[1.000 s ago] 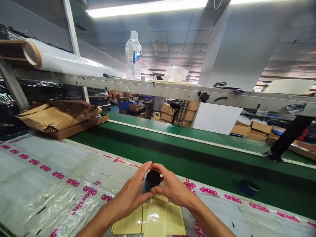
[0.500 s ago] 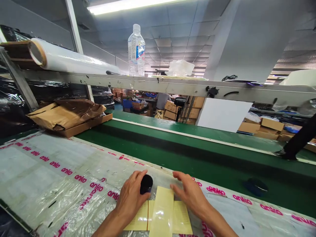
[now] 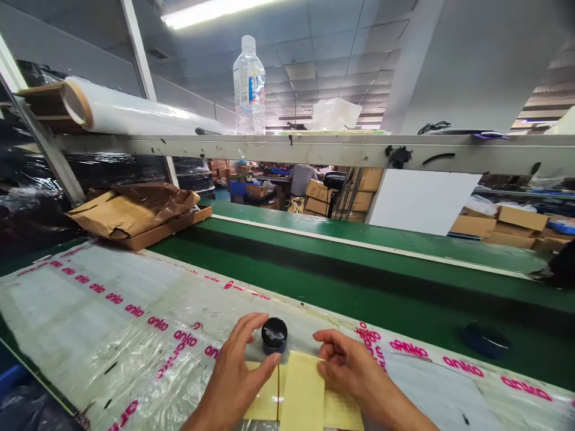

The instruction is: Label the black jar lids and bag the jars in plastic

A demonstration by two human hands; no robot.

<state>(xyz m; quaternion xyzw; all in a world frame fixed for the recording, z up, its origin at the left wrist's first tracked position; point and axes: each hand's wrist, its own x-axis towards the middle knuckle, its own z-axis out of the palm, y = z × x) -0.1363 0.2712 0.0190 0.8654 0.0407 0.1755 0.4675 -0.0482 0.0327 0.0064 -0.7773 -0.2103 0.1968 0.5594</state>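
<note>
A small dark jar with a black lid (image 3: 274, 335) stands on the plastic-covered bench near the front edge. My left hand (image 3: 236, 374) curls around its left side, thumb and fingers touching it. My right hand (image 3: 354, 374) lies just right of the jar, fingertips bent onto the top edge of a strip of yellow label sheets (image 3: 303, 392) that rest between both hands. A second dark jar (image 3: 485, 339) lies on the green conveyor belt (image 3: 359, 287) at the right.
Clear film printed with pink "anko" (image 3: 112, 311) covers the bench. A flattened cardboard pile (image 3: 135, 215) sits at the left. An overhead rail (image 3: 314, 149) carries a water bottle (image 3: 248, 87) and a stretch-film roll (image 3: 135, 114). Cartons and a person stand far behind.
The jar was held up between both hands a second ago; now it stands on the bench with only my left hand on it. My right hand dropped to the yellow sheets.
</note>
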